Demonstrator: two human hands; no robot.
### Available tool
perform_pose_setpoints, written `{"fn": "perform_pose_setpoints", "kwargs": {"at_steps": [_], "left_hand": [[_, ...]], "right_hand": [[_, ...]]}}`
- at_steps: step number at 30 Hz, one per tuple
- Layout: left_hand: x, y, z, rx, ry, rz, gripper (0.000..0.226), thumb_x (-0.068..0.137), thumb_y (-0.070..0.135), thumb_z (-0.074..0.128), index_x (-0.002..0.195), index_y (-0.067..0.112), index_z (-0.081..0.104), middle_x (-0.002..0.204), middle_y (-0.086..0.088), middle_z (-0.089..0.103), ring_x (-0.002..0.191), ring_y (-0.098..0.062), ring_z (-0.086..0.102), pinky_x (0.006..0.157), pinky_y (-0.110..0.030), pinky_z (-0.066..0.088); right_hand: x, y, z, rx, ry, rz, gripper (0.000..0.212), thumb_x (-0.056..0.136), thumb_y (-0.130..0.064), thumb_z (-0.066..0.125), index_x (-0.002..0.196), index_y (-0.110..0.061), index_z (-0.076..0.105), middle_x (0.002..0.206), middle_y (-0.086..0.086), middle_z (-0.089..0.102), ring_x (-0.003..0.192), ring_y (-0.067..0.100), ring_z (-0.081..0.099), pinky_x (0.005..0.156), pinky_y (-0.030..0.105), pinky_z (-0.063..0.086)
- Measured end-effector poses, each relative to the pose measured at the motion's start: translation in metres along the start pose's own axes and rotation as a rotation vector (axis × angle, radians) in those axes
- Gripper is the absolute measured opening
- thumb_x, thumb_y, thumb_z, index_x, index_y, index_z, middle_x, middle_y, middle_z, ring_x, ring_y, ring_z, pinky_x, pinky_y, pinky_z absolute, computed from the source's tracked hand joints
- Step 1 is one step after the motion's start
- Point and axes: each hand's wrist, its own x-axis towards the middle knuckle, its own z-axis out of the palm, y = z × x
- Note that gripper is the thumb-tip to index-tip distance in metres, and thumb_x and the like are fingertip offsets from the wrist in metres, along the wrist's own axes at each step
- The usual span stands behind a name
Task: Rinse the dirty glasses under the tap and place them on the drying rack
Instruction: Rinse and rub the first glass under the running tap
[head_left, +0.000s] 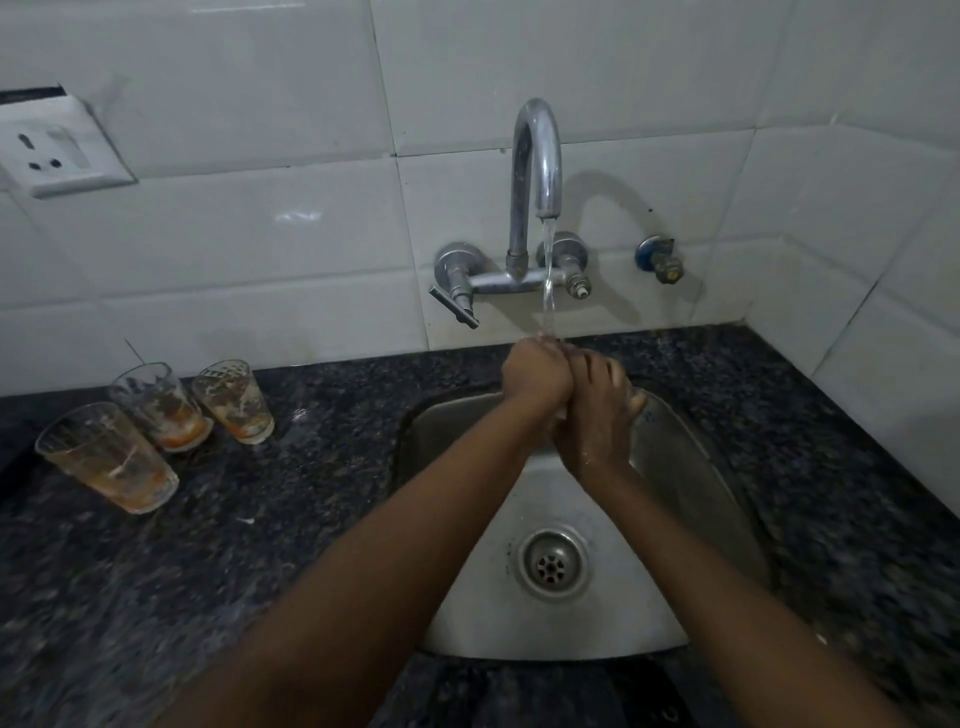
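The person is holding both hands together under the running tap, above the sink. The left hand is curled into a loose fist and is pressing against the right hand, whose fingers are lying nearly straight and close together. Whether a glass is sitting between the palms cannot be determined; something pale is showing at the joint of the hands, too small to identify.

Three dirty glasses are standing upright on the worktop, left of the sink and well apart from the hands: the near glass, the middle glass and the far glass, each carrying orange residue at the base. No drying rack is appearing in view.

Handling note: the glasses are likely light, rigid, brittle and slippery when wet. Gripping around the mid-wall, with the fingers wrapping fully, is advisable.
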Motion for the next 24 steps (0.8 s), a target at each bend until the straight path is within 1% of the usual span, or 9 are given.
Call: {"fn": "perform_pose_setpoints", "kwargs": {"at_steps": [3,5,7,10,13,15,17,21,24], "left_hand": [[-0.008,-0.018,-0.009,0.067,0.063,0.427,0.047,0.101,0.019,0.031,0.082,-0.007,0.065,0.084,-0.025,0.069,0.086,-0.034,0.064,0.089,-0.038,0.047],[-0.008,-0.034,-0.022,0.065,-0.112,0.663,0.049,0.101,0.019,0.032,0.072,-0.004,0.065,0.071,-0.017,0.069,0.077,-0.023,0.064,0.094,-0.034,0.044],[-0.006,-0.043,-0.028,0.070,-0.258,0.697,0.051,0.101,0.023,0.032,0.072,-0.002,0.065,0.063,-0.007,0.066,0.065,-0.014,0.062,0.083,-0.032,0.050],[0.005,-0.044,-0.020,0.082,-0.184,0.598,0.050,0.101,0.029,0.033,0.077,-0.004,0.064,0.070,-0.016,0.069,0.064,-0.028,0.067,0.069,-0.041,0.055],[0.012,-0.027,-0.009,0.083,-0.005,0.307,0.049,0.101,0.029,0.032,0.092,-0.005,0.066,0.092,-0.025,0.069,0.087,-0.036,0.066,0.082,-0.043,0.052],[0.012,-0.015,-0.008,0.095,0.141,0.179,0.049,0.100,0.029,0.032,0.094,-0.006,0.065,0.097,-0.026,0.067,0.092,-0.037,0.063,0.082,-0.040,0.048],[0.016,-0.016,-0.012,0.055,0.159,0.302,0.047,0.100,0.027,0.036,0.080,-0.006,0.065,0.082,-0.025,0.067,0.077,-0.035,0.063,0.072,-0.039,0.047],[0.012,-0.035,-0.031,-0.231,-0.143,0.375,0.042,0.098,0.028,0.043,0.061,0.010,0.052,0.055,-0.006,0.052,0.046,-0.009,0.049,0.051,-0.024,0.044],[0.019,-0.038,-0.027,-0.073,-0.206,0.327,0.045,0.099,0.029,0.040,0.068,0.003,0.060,0.062,-0.011,0.060,0.054,-0.013,0.058,0.064,-0.030,0.051]], "right_hand": [[0.020,0.023,-0.021,0.249,-0.210,-0.127,0.069,0.063,-0.024,0.079,0.126,-0.017,0.050,0.118,0.005,0.061,0.110,0.025,0.057,0.090,0.046,0.046],[0.032,0.040,-0.033,0.555,-0.620,-0.155,0.057,0.053,-0.018,0.084,0.105,-0.013,0.061,0.094,0.003,0.068,0.088,0.020,0.064,0.079,0.042,0.052],[0.029,0.046,-0.030,0.765,-0.854,-0.070,0.042,0.049,-0.016,0.084,0.086,-0.014,0.063,0.077,0.001,0.068,0.074,0.018,0.065,0.072,0.040,0.053],[0.020,0.032,-0.017,0.656,-0.615,0.095,0.058,0.046,-0.028,0.083,0.097,-0.014,0.059,0.086,0.005,0.067,0.080,0.026,0.065,0.077,0.046,0.056],[0.011,0.004,-0.011,-0.025,-0.254,0.068,0.058,0.068,-0.026,0.078,0.114,-0.011,0.045,0.109,0.014,0.061,0.101,0.034,0.059,0.082,0.041,0.048],[0.006,-0.009,-0.010,-0.177,-0.098,-0.026,0.054,0.075,-0.025,0.071,0.117,-0.009,0.041,0.113,0.016,0.059,0.103,0.034,0.057,0.084,0.041,0.045],[0.008,-0.007,-0.013,0.036,-0.206,-0.026,0.065,0.070,-0.030,0.077,0.119,-0.007,0.041,0.112,0.015,0.059,0.099,0.032,0.059,0.080,0.038,0.047],[0.018,0.017,-0.038,1.062,-0.770,0.268,0.043,0.073,-0.004,0.073,0.112,-0.012,0.056,0.100,0.009,0.067,0.083,0.021,0.066,0.062,0.028,0.055],[0.012,0.013,-0.028,0.837,-0.698,0.283,0.056,0.071,-0.009,0.076,0.121,-0.007,0.049,0.105,0.009,0.064,0.091,0.025,0.064,0.070,0.034,0.054]]}}
